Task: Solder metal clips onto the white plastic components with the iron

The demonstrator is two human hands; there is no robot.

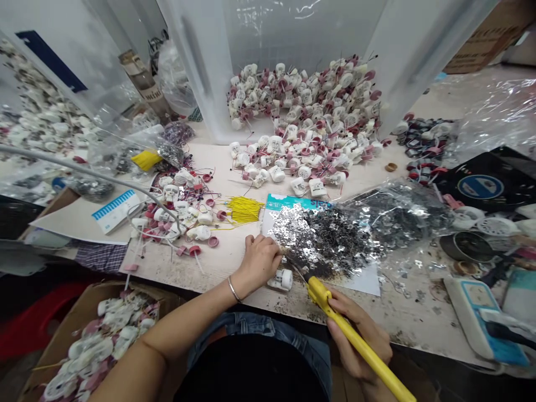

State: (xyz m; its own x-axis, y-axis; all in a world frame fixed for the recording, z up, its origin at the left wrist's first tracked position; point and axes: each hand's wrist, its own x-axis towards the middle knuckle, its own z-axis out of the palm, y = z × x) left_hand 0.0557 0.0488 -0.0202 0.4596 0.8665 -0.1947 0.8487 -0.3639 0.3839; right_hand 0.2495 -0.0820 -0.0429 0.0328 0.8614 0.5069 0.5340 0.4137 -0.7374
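Observation:
My right hand (360, 335) is closed around the yellow handle of a soldering iron (347, 329), whose thin metal tip points up and left. The tip meets the fingertips of my left hand (260, 258), or comes very near them. Those fingers are pinched together at the near edge of a pile of small silver and black metal parts (322, 234); what they hold is too small to make out. Just below them a white round plastic part (281, 280) lies on the table. Yellow wires (245, 210) lie in a bundle beyond my left hand.
White and pink plastic parts (301, 128) spill from a white bin at the back; more lie left (184, 212) and in a cardboard box (104, 340) below. A bag of dark parts (397, 212), a round tin (467, 245) and a power strip (481, 315) stand right. A grey cable (104, 176) crosses the left.

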